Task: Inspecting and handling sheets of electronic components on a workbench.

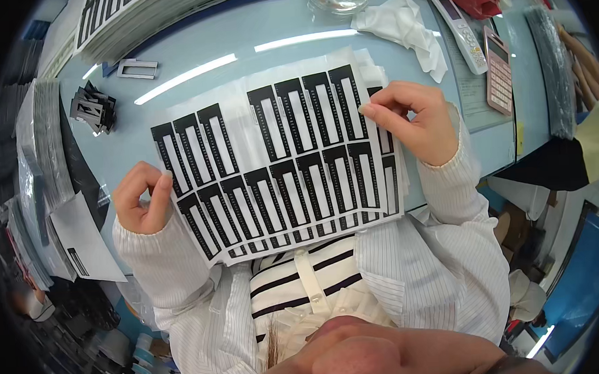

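Observation:
In front of me is a white sheet (243, 167) carrying two rows of black rectangular frames with pale slots. One place in its upper row has no black frame. The near edge bends up toward my body. My left hand (141, 199) is closed on the sheet's left edge, thumb against forefinger. At the upper right, my right hand (418, 118) pinches the sheet's right edge between thumb and fingertips. More sheets (390, 175) of the same kind show under the right side.
Loose black frames (93, 106) lie piled at left, near a grey rectangular frame (137, 69). A thick sheet stack (162, 21) stands behind. At right are a crumpled white cloth (406, 29), a cordless phone (459, 33) and a pink calculator (497, 71). Another person's hand (583, 67) shows far right.

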A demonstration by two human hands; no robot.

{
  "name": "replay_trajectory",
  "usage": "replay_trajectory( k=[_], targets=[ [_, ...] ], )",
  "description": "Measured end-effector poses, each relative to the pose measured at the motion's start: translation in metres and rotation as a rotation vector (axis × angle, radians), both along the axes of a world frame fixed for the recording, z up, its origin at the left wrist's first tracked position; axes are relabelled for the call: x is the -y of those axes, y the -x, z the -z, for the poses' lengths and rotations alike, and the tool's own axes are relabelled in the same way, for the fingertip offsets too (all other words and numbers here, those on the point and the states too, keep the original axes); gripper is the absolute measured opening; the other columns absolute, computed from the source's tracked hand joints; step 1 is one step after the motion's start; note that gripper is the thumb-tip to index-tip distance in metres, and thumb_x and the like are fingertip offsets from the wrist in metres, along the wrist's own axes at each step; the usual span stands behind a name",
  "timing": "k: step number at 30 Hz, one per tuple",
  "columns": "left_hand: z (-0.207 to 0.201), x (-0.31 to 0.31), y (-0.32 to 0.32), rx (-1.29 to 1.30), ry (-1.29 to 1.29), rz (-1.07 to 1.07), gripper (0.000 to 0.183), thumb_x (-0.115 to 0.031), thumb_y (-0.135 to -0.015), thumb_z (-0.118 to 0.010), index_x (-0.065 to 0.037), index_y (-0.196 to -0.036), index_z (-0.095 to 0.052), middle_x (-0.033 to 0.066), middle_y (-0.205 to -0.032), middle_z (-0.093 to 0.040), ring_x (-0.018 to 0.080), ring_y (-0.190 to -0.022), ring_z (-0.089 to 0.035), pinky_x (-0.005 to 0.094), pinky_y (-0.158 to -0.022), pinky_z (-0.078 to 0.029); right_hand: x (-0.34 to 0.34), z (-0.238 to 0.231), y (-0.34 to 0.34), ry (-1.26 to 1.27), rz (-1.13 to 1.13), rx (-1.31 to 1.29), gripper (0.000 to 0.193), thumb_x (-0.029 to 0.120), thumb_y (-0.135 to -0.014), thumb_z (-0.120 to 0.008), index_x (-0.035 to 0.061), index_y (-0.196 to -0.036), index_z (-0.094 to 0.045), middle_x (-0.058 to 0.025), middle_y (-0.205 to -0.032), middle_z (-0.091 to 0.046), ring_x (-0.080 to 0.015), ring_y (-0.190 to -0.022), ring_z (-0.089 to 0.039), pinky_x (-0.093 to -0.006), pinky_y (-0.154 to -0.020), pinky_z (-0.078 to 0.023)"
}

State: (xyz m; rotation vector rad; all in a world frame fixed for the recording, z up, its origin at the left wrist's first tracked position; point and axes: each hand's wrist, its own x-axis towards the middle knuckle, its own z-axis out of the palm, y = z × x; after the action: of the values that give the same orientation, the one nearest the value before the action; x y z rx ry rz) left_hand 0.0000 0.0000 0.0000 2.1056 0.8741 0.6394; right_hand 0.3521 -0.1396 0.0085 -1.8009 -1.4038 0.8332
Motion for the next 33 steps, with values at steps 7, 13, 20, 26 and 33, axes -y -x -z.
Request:
replay_trajectory(
  k=[7, 13, 20, 26, 33],
  targets=[
    [-0.006, -0.004, 0.007, -0.065, 0.100, 0.180, 0.019, -0.008, -0.076, -0.061, -0.001, -0.062, -0.050, 0.0021, -0.058, -0.047, 0.0078, -0.047, -0.037, 0.0213, -0.043, -0.027, 0.002, -0.004, -0.007, 0.104, -0.108, -0.020, 0.018, 0.014, -0.075, -0.068, -0.0026, -0.070, -0.063, -0.0022, -0.055, -0.054, -0.0066, -0.047, -0.041, -0.0211, -0.043, -0.032],
    [-0.004, -0.002, 0.010, -0.122, 0.135, 0.160, 0.021, -0.007, -0.076, -0.060, 0.000, -0.060, -0.049, 0.0027, -0.058, -0.047, 0.0084, -0.046, -0.037, 0.0220, -0.044, -0.026, 0.005, -0.007, -0.011, 0.215, -0.200, -0.064, 0.022, 0.014, -0.076, -0.067, -0.0017, -0.063, -0.059, -0.0006, -0.053, -0.051, -0.0054, -0.048, -0.040, -0.0212, -0.043, -0.031],
    [-0.015, -0.001, 0.017, 0.046, 0.308, 0.130, 0.024, -0.007, -0.078, -0.056, 0.001, -0.057, -0.047, 0.0055, -0.059, -0.050, 0.0118, -0.052, -0.042, 0.0233, -0.050, -0.029, 0.006, -0.023, -0.016, 0.273, -0.151, -0.484, 0.022, 0.013, -0.079, -0.064, 0.0008, -0.062, -0.057, 0.0018, -0.055, -0.052, -0.0040, -0.050, -0.043, -0.0186, -0.046, -0.031],
    [-0.007, -0.003, 0.026, 0.115, 0.387, 0.108, 0.026, -0.011, -0.078, -0.057, 0.001, -0.057, -0.047, 0.0046, -0.059, -0.050, 0.0107, -0.052, -0.042, 0.0234, -0.050, -0.029, 0.010, -0.029, -0.020, 0.277, -0.150, -0.488, 0.021, 0.012, -0.078, -0.064, 0.0016, -0.062, -0.057, 0.0007, -0.054, -0.053, -0.0045, -0.050, -0.046, -0.0191, -0.046, -0.033],
    [-0.002, -0.004, 0.029, 0.125, 0.417, 0.103, 0.026, -0.011, -0.077, -0.056, 0.000, -0.056, -0.045, 0.0039, -0.059, -0.049, 0.0103, -0.052, -0.041, 0.0232, -0.051, -0.029, 0.011, -0.027, -0.021, 0.234, -0.201, -0.464, 0.020, 0.012, -0.078, -0.065, 0.0017, -0.062, -0.058, 0.0001, -0.054, -0.054, -0.0052, -0.049, -0.046, -0.0197, -0.046, -0.033]
  ],
)
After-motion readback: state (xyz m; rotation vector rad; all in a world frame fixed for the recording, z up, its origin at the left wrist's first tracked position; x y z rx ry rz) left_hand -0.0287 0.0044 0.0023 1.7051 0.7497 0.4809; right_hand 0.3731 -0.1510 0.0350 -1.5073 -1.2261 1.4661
